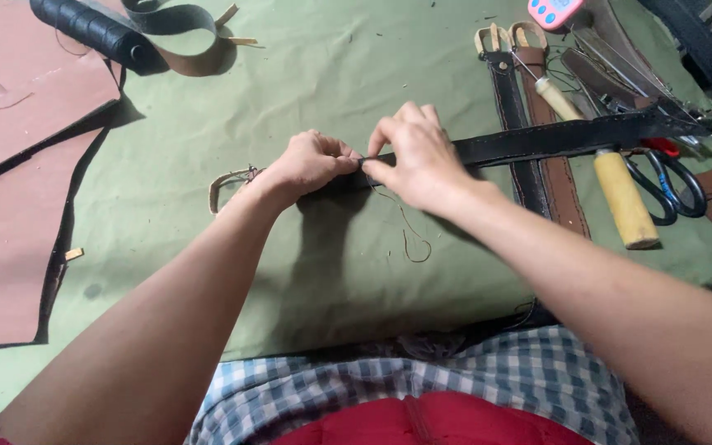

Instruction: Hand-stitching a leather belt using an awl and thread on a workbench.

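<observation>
Both hands meet in the middle of the frame on a black leather strap (537, 142) that runs from the centre out toward the upper right, over the green work cloth (331, 74). The left hand (306, 165) is pinched tight on the near end of the strap, and the right hand (418, 156) has its fingertips closed on the strap edge right beside it, the two hands touching. A loose thread (409, 235) curls down from where they meet, so this looks like hand stitching.

Progress-wise: the stretch of strap to the right already shows a stitch line along its edge, so I'd guess that part is sewn. The bit under the hands is hidden, so I can't tell how much is left there.

Around it: two more straps, one black (511, 99) and one brown (558, 165), lie side by side at upper right, with a wooden-handled tool (624, 198) and black-handled scissors (673, 185) just beside them. Brown leather sheets (10, 231) sit along the left edge, and a rolled black strap (96, 31) at upper left.
</observation>
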